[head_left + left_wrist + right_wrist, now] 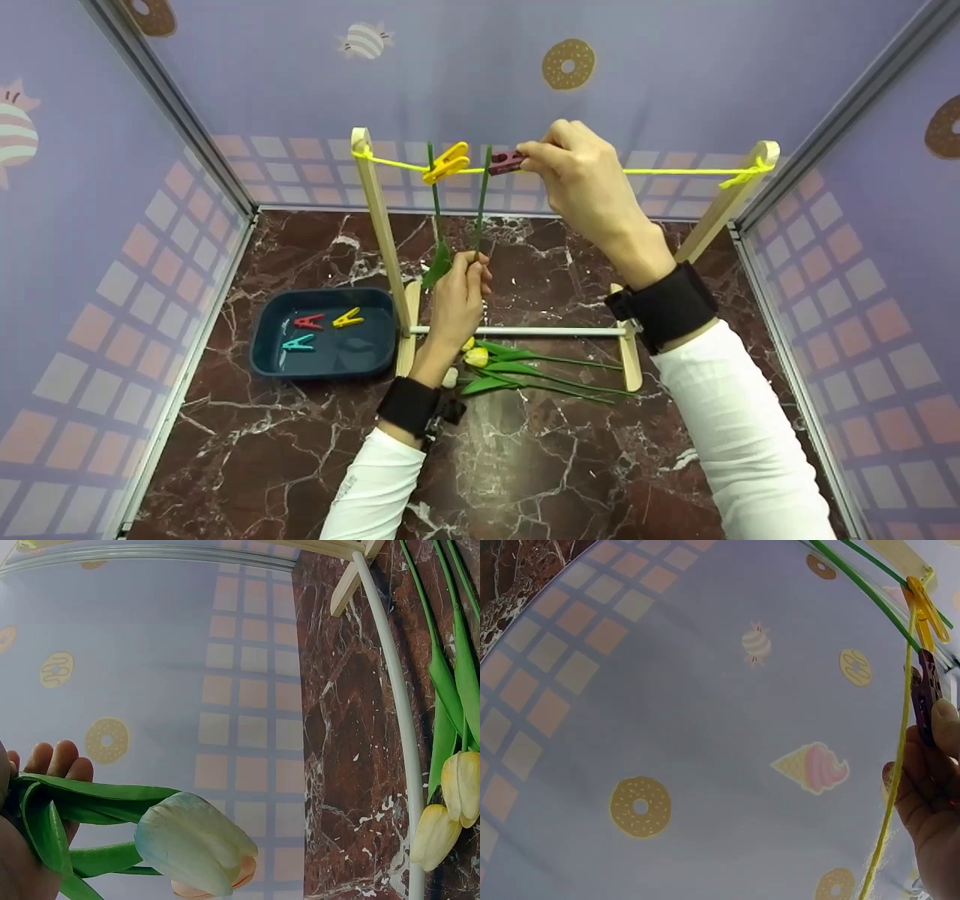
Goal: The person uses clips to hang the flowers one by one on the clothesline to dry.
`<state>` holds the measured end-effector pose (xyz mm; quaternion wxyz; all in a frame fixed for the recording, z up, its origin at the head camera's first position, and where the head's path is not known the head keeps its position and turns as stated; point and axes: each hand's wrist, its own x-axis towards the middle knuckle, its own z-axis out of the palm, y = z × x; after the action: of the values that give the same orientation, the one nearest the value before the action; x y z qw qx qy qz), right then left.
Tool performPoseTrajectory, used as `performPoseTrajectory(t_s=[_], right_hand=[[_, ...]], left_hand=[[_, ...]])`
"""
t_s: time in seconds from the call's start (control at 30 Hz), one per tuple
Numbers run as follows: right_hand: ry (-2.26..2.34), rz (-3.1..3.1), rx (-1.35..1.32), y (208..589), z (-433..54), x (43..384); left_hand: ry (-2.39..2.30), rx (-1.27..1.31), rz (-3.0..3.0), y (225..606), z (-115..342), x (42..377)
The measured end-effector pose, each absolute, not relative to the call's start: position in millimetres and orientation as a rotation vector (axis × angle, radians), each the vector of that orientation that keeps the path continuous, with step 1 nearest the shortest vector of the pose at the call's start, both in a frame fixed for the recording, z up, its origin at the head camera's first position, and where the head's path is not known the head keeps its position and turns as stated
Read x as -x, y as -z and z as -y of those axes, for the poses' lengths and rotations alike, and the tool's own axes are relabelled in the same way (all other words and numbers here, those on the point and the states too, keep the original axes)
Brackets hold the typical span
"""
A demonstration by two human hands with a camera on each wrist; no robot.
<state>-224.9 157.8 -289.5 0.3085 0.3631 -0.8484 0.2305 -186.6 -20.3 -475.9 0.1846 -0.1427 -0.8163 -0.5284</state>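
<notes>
My left hand (457, 300) grips an artificial tulip by its green stem (483, 199), whose bare end points up past the yellow cord (675, 172). In the left wrist view a whitish tulip head (187, 840) hangs beside that hand, partly covering a peach one. At the cord, my right hand (589, 180) pinches a dark maroon clothespin (506, 162) between thumb and fingers, its tips right at the stem. Just left of it, a yellow clothespin (448, 163) clips another stem (436, 202) to the cord.
Wooden posts (381, 232) with a white crossbar (551, 331) carry the cord. Several yellow and white tulips (517, 367) lie on the marbled surface by the crossbar. At left, a dark blue basin (259, 337) contains red, yellow and teal clothespins (300, 343). Patterned walls enclose three sides.
</notes>
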Motion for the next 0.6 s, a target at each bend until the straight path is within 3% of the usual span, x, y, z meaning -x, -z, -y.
performPoseTrajectory(t_s=[0.6], right_hand=[[-0.575, 2.483, -0.983, 279.6, -144.2, 226.2]], left_hand=[[1.498, 0.395, 2.302, 475.6, 23.8, 185.6]])
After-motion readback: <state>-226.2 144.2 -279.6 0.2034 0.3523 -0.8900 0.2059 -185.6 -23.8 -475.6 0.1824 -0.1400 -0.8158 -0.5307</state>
